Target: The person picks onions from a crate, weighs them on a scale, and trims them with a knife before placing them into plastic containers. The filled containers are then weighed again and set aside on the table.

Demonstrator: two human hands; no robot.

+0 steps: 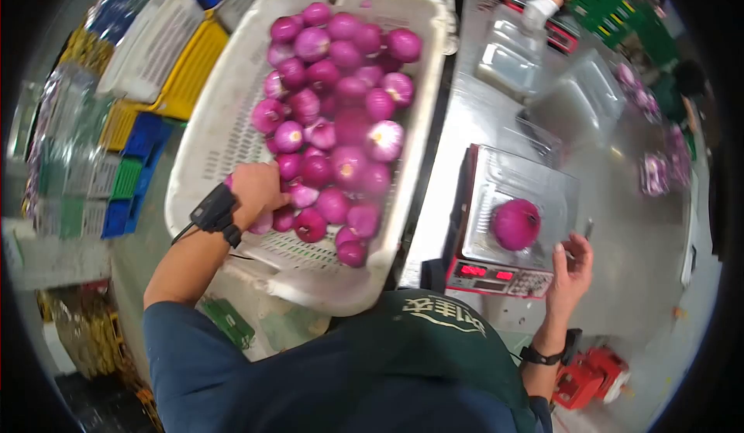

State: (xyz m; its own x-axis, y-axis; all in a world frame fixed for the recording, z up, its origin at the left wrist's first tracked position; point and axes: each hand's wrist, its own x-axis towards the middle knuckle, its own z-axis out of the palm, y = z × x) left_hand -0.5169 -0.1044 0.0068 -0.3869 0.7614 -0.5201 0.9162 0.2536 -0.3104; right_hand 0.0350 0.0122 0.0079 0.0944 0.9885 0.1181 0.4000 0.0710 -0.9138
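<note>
Peeled red onions (316, 171) fill much of a white plastic basket (192, 142) on my left. My left hand (257, 191) reaches into its near left part, fingers curled round a red onion (262, 222) that shows partly beneath the palm. On the right, a digital scale (470, 266) with a lit red display carries a clear plastic tray (486, 177). One large red onion (517, 224) sits in that tray. Beside the scale's near right corner is my right hand (572, 266), its fingers loosely bent and thumb apart, with nothing held.
Clear trays (508, 57) lie farther along the steel table (620, 224). A co-worker's gloved hand (539, 10) is by another scale (562, 39) at the far end. Packed onions (653, 173) lie at right. Stacked crates (174, 84) stand left, and a red stool (589, 379) is at lower right.
</note>
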